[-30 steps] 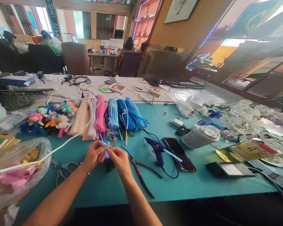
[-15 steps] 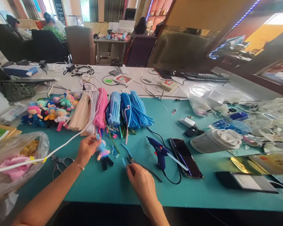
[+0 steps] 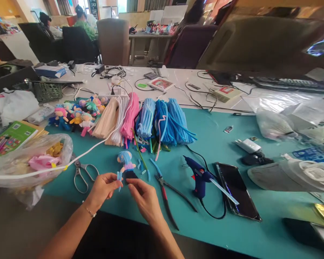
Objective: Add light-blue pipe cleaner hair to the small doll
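My left hand (image 3: 104, 189) is closed, pinching short light-blue pipe cleaner pieces (image 3: 119, 178) upright between thumb and fingertips. My right hand (image 3: 144, 198) faces it, fingers loosely bent, thumb slightly apart from the forefinger, with nothing visible between them. Its fingertips overlap the dark trousers of a small pipe cleaner doll (image 3: 127, 165); whether they touch is unclear. Blue hair and a lilac top show on the doll, which lies on the green mat (image 3: 205, 233). Cut blue scraps (image 3: 143, 172) lie beside it. Red-and-black handled pliers (image 3: 164, 196) rest right of my right hand.
Scissors (image 3: 83, 174) and a plastic bag (image 3: 13, 160) lie left. Behind are finished dolls (image 3: 77, 115) and pipe cleaner bundles (image 3: 147, 118). A white cable (image 3: 94, 145) crosses the left side. A blue glue gun (image 3: 199, 178), phone (image 3: 237, 190) and cup (image 3: 280, 174) stand right.
My left hand has let go of the doll, now lying on the mat, and holds blue pieces. My right hand has come left from the pliers toward the doll. The view has shifted left.
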Demonstrator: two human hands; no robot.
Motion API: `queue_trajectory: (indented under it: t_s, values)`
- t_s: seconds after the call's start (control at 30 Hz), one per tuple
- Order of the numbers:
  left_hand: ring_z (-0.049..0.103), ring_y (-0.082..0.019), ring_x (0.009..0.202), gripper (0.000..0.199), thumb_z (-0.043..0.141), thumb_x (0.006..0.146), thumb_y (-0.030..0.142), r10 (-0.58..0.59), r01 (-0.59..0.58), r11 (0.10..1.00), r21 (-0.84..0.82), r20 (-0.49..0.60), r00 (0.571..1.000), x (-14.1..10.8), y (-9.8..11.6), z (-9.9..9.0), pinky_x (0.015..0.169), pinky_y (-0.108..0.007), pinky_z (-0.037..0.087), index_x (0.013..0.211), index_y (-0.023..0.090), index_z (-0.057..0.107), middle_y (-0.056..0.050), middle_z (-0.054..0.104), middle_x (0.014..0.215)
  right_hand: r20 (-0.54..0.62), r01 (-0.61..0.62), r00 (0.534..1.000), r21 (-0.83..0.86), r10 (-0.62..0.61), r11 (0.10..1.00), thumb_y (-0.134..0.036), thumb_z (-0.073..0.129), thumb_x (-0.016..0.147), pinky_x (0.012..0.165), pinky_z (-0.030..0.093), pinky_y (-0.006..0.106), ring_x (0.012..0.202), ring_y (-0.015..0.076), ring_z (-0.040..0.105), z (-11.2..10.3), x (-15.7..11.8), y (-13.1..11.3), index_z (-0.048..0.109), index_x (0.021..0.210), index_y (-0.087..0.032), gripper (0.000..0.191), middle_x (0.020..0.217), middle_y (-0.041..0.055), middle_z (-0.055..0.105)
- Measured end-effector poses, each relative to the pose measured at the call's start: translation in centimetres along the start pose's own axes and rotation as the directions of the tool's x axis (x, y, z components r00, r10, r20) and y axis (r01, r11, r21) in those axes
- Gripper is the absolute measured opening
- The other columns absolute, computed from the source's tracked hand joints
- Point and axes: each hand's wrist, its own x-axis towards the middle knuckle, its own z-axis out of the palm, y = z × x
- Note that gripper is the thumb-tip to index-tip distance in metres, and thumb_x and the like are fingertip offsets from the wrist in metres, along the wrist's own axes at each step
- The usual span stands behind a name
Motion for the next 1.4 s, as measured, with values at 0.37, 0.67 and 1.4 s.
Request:
queue_trajectory:
  t_s: [0.37, 0.67, 1.4]
  values:
    - [0.036, -0.006, 0.03, 0.041, 0.087, 0.055, 0.054, 0.118, -0.103, 0.984, 0.144, -0.106, 0.987, -1.3, -1.8, -1.5, 0.032, -0.019, 0.024, 0.062, 0.016, 0.074, 0.005, 0.049, 0.038, 0.071, -0.023, 0.997, 0.086, 0.017, 0.996, -0.064, 0.055, 0.084, 0.047, 0.04, 0.023, 0.049, 0.0117, 0.048, 2.7, 2.0, -0.7, 0.063, 0.069, -0.018, 0.049, 0.055, -0.0013, 0.057]
    - [0.059, -0.014, 0.053, 0.013, 0.08, 0.07, 0.033, 0.45, -0.344, 0.872, 0.349, -0.291, 0.844, -3.0, -0.6, -6.8, 0.048, -0.023, 0.046, 0.064, 0.023, 0.074, -0.002, 0.072, 0.068, -0.005, 0.164, 0.984, -0.346, -0.176, 0.924, -0.032, 0.053, 0.091, 0.055, 0.044, 0.027, 0.058, 0.0182, 0.06, 4.3, 5.3, -0.6, 0.072, 0.108, -0.018, 0.029, 0.067, 0.0037, 0.068]
    - [0.07, -0.031, 0.088, 0.032, 0.049, 0.096, 0.034, 0.856, -0.158, -0.038, 0.987, 0.114, 0.504, -0.6, 0.5, -14.5, 0.083, -0.046, 0.053, 0.076, 0.024, 0.072, -0.013, 0.076, 0.106, 0.448, 0.367, 0.887, -0.543, -0.109, 0.755, -0.004, 0.054, 0.071, 0.08, 0.055, 0.027, 0.091, 0.0221, 0.072, 3.6, 0.3, -1.8, 0.057, 0.139, -0.019, 0.069, 0.111, 0.0084, 0.074]
